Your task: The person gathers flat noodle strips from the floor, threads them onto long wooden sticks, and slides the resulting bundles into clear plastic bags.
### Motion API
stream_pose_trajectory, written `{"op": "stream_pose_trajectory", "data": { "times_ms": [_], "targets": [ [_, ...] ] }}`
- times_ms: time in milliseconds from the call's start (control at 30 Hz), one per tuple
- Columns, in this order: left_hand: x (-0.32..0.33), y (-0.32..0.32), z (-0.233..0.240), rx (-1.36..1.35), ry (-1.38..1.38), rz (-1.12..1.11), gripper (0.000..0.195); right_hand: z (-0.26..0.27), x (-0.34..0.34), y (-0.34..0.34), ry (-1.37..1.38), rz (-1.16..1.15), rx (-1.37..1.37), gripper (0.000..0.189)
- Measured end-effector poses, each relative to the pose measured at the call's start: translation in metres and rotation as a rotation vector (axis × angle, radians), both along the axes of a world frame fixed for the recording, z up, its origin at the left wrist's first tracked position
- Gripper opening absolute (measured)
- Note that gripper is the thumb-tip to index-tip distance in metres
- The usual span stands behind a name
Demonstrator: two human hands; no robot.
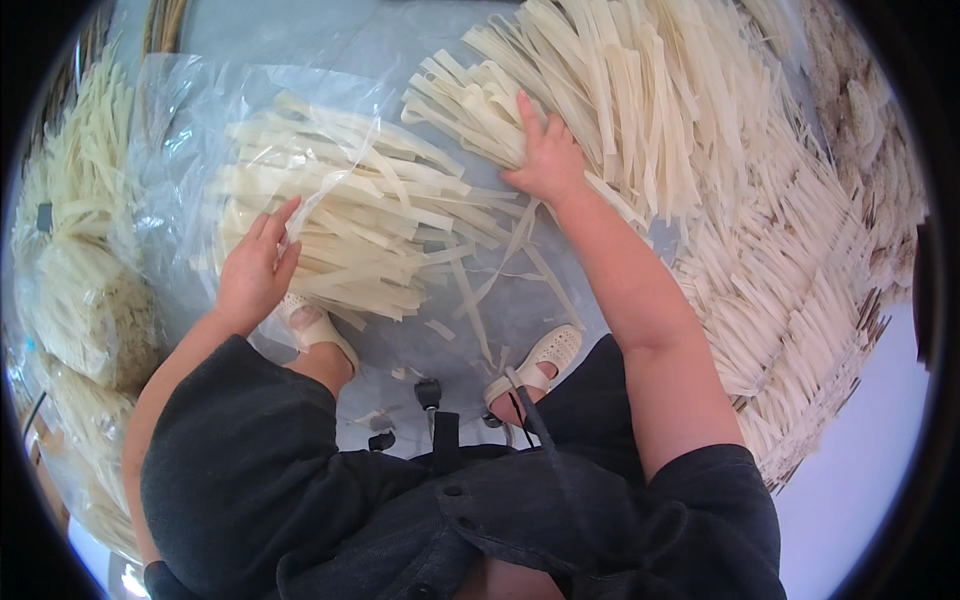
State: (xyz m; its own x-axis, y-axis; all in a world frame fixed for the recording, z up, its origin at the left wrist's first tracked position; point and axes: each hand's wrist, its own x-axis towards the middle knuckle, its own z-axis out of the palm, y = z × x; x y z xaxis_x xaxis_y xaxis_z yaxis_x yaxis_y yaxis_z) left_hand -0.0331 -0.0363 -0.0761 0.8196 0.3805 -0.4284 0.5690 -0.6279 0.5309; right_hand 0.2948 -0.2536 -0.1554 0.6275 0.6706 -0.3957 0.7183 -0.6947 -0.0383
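My left hand (259, 262) pinches the edge of a clear plastic bag (172, 150). Inside the bag's mouth, and spilling out to the right, lies a heap of flat cream-coloured strips (345, 217). My right hand (551, 157) rests, fingers apart, on a small bundle of looped cream strips (469, 105). That bundle lies on the floor beside a far larger pile of the same strips (637, 90). The material of the strips is not plain from here.
Rows of stacked strip bundles (787, 300) run down the right side, with rougher brownish bundles (862, 127) behind. Plastic-wrapped bundles (97, 307) stand at the left. Loose strips (469, 300) litter the grey floor (300, 30) between my shoes, near chair casters (427, 394).
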Motion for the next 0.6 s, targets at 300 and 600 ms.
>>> {"op": "stream_pose_trajectory", "data": {
  "times_ms": [300, 600],
  "targets": [
    [0.001, 0.014, -0.019, -0.663, -0.186, 0.601, 0.03, 0.015, -0.005, -0.023, 0.109, -0.007, -0.003, 0.109],
    [0.001, 0.015, -0.025, -0.711, -0.165, 0.627, 0.03, 0.012, -0.011, -0.013, 0.127, -0.058, -0.048, 0.104]
  ]
}}
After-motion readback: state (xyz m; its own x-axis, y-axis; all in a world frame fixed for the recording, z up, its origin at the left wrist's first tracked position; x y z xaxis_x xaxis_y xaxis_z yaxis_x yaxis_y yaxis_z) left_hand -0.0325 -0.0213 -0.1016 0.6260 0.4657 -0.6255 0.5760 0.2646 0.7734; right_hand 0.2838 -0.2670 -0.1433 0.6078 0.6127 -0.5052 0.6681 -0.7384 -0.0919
